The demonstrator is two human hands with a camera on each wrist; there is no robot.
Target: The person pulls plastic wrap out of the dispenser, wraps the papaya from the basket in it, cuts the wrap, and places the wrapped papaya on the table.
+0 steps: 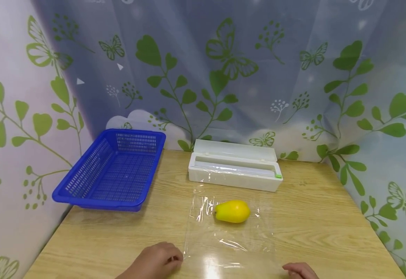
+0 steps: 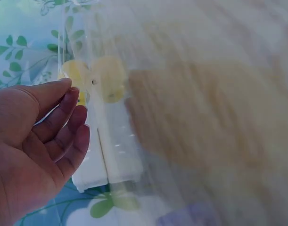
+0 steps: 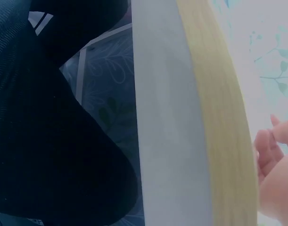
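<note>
A sheet of clear plastic wrap lies on the wooden table in front of a long white wrap dispenser, whose lid stands raised. On the sheet rests a yellow fruit, papaya-like in shape, its narrow stem end pointing left. At the sheet's near left edge my left hand pinches the film between thumb and forefinger; the left wrist view shows these fingertips together. My right hand is just beyond the sheet's right edge, fingers loosely bent and holding nothing; the right wrist view catches it partly.
A blue plastic basket with slotted sides stands at the back left. Leaf-and-butterfly patterned cloth closes off the back and both sides. The table's near edge and the person's dark-clothed legs show in the right wrist view.
</note>
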